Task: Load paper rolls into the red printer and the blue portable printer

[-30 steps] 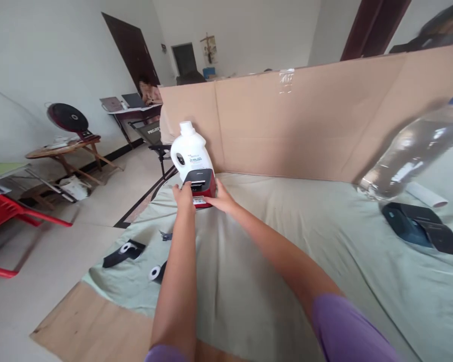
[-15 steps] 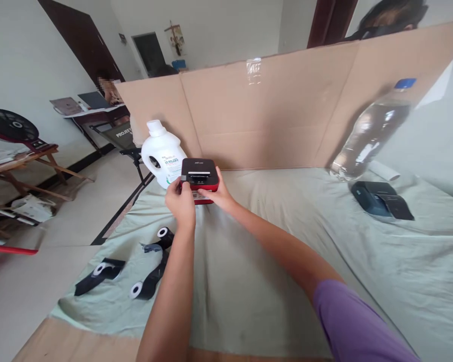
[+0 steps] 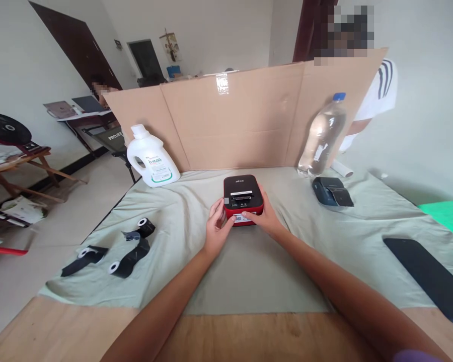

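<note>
A small black and red label printer (image 3: 243, 187) sits on the pale green cloth (image 3: 264, 281), its paper slot facing up and a white sticker on its red front. My left hand (image 3: 218, 225) grips its left side, thumb against the front. On the right side my right hand (image 3: 266, 216) holds it too, with the thumb on the front sticker. Both hands are closed around the printer, and some fingers are hidden behind its sides. Several black rolls with white cores (image 3: 123, 266) lie to the left of my hands, partly unrolled.
A cardboard panel (image 3: 234, 125) stands at the back, with a white jug (image 3: 153, 161) and a blue-capped bottle (image 3: 322, 133) leaning there. A second dark printer (image 3: 330, 191) and a phone (image 3: 426, 274) lie right. A person in a white sleeve (image 3: 381, 90) is behind the panel.
The printer has moved right across the cloth with both hands on it. My left hand has shifted from its front corner to its left side. The camera view has turned right.
</note>
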A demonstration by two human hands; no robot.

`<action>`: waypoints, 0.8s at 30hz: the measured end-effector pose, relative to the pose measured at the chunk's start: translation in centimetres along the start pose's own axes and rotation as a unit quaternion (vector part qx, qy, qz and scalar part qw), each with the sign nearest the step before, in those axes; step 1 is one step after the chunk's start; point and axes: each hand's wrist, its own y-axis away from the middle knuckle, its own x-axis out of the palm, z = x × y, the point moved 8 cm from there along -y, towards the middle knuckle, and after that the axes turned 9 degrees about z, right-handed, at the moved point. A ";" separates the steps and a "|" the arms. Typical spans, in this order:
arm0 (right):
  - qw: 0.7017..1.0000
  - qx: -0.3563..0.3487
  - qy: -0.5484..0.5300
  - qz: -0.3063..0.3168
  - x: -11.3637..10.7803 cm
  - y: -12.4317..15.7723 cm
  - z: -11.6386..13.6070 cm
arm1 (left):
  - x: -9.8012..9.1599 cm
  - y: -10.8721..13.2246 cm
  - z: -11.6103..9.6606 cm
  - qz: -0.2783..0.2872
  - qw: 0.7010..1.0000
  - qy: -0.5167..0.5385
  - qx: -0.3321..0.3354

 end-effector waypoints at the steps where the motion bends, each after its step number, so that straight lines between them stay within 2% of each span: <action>1: 1.000 -0.002 -0.004 -0.006 0.1 0.2 0.0 | -0.1 0.1 0.0 0.001 1.000 -0.001 0.001; 5: 0.999 0.009 -0.014 -0.029 0.7 0.5 -0.5 | -0.8 -0.1 0.2 0.007 1.000 0.017 -0.001; 13: 0.999 0.016 0.010 -0.029 1.6 0.7 -1.2 | -1.7 0.3 0.9 -0.005 1.000 0.023 -0.021; 18: 0.997 0.041 0.044 -0.057 1.6 1.1 -1.4 | -1.8 0.2 0.7 -0.009 0.999 0.031 -0.023; 24: 0.995 0.033 0.070 -0.063 1.7 1.2 -1.1 | -1.6 0.1 0.8 -0.010 0.997 0.067 -0.043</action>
